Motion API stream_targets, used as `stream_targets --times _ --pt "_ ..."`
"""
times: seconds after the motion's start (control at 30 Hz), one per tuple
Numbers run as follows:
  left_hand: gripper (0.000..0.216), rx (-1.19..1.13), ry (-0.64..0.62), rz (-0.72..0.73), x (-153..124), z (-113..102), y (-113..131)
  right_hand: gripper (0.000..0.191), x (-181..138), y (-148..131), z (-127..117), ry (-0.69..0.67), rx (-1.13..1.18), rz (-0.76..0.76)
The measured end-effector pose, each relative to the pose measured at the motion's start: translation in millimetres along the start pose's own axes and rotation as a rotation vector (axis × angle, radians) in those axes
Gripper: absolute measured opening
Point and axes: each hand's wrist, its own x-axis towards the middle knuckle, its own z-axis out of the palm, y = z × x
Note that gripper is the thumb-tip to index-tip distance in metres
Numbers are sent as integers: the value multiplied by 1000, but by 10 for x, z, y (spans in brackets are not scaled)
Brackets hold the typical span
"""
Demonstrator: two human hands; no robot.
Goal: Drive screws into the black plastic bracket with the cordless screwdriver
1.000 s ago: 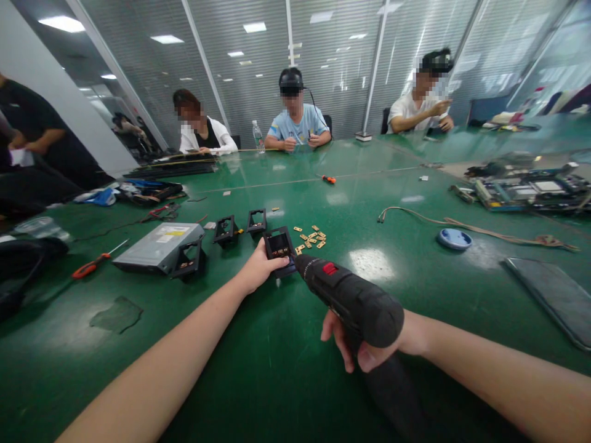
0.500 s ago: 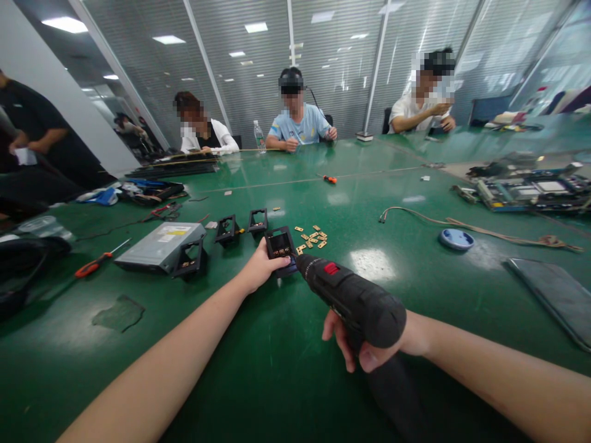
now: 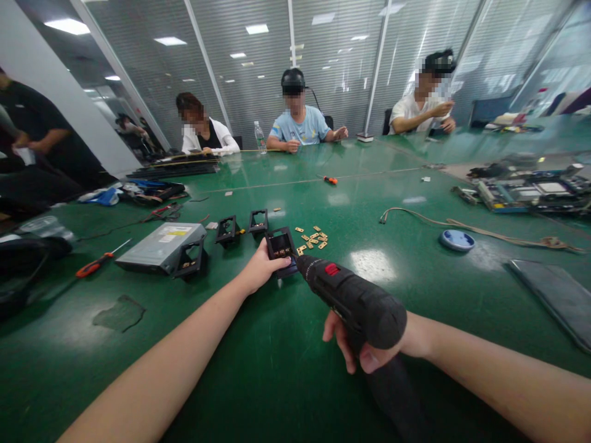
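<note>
My left hand is closed on a small black plastic frame standing on the green table. My right hand grips the handle of a black power drill with a red switch. The drill's nose points at the frame's lower right corner and touches it. Several small gold-coloured metal pieces lie just behind the frame.
Three more black frames and a grey drive box sit to the left, with a red screwdriver. A blue round lid, cable, dark panel and circuit boards lie right. Several people sit at the far side.
My hands, the frame and the drill hold almost still. The person in the blue shirt across the table has moved a hand outward.
</note>
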Motion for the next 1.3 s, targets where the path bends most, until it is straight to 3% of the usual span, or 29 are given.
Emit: stream_targets --times 0.6,1.3 --pt "69 18 1 -9 -15 -16 -6 73 14 89 -43 -19 -30 -1" --pt "68 18 7 2 18 -50 -88 63 -25 -68 47 0 56 -15"
